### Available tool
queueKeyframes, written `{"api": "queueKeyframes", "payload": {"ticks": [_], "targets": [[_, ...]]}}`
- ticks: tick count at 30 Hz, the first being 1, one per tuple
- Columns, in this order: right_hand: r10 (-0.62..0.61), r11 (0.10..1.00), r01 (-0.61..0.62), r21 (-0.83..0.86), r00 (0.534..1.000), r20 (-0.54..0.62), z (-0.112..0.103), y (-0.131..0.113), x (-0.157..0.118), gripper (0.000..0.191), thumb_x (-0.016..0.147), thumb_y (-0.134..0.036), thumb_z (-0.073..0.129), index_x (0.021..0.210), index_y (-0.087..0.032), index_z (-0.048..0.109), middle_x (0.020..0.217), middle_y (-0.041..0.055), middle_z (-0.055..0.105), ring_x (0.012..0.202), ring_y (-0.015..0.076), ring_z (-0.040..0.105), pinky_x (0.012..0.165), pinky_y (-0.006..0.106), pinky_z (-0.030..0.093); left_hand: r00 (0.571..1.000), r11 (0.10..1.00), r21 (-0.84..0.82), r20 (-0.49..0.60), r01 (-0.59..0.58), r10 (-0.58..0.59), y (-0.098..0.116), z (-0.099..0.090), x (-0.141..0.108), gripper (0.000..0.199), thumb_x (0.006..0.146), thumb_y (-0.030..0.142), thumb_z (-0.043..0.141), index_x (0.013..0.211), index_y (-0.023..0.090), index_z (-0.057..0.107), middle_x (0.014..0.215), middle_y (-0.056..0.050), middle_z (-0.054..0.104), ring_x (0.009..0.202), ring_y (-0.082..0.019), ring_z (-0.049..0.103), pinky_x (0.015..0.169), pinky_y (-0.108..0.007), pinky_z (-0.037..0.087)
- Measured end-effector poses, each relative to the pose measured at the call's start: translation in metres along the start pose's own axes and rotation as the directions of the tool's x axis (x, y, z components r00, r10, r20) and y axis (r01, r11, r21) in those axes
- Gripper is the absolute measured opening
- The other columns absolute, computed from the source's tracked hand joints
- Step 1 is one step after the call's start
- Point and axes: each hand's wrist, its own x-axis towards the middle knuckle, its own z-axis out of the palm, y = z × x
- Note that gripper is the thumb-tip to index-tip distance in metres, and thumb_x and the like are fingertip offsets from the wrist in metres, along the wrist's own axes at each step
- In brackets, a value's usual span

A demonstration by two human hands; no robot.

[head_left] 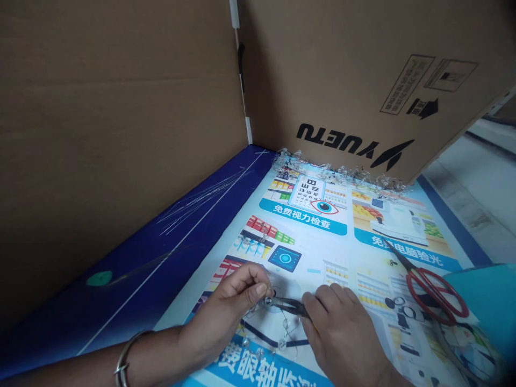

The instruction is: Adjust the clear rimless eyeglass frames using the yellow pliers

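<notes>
My left hand (228, 306) pinches a thin wire strung with clear beads (278, 336) between thumb and fingertips, and a metal bangle (124, 365) circles that wrist. My right hand (338, 328) is shut around the handles of dark needle-nose pliers (288, 305), whose jaws reach the wire at my left fingertips. The exact grip point is partly hidden by my fingers. The loose end of the beaded wire hangs onto a printed eye-care poster (306, 252) beneath my hands. Red-handled scissors (437, 295) lie on the poster, right of my right hand.
A heap of clear beaded strands (338, 173) lies along the poster's far edge against an upright cardboard panel (363, 70). Another cardboard panel (121, 134) stands left, above a dark blue mat (141, 290) holding thin loose wires (201, 200). A teal sheet (487, 301) lies far right.
</notes>
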Motion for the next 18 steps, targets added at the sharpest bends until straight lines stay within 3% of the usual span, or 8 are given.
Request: {"api": "queueKeyframes", "payload": {"ticks": [18], "targets": [[0.001,1.000,-0.001,-0.006,1.000,-0.012,0.0018,-0.0027,-0.0011,0.012,0.077,-0.019,0.055,0.088,-0.021,0.057,0.076,0.0017,0.052,0.071,0.0179,0.043,0.067,0.032,0.028,0.999,0.999,0.037,-0.037,-0.024,0.026,-0.0010,0.0027,-0.0017,0.012,0.085,0.027,0.054,0.077,0.018,0.053,0.076,0.000,0.051,0.076,-0.015,0.046,0.071,-0.027,0.035]]}}
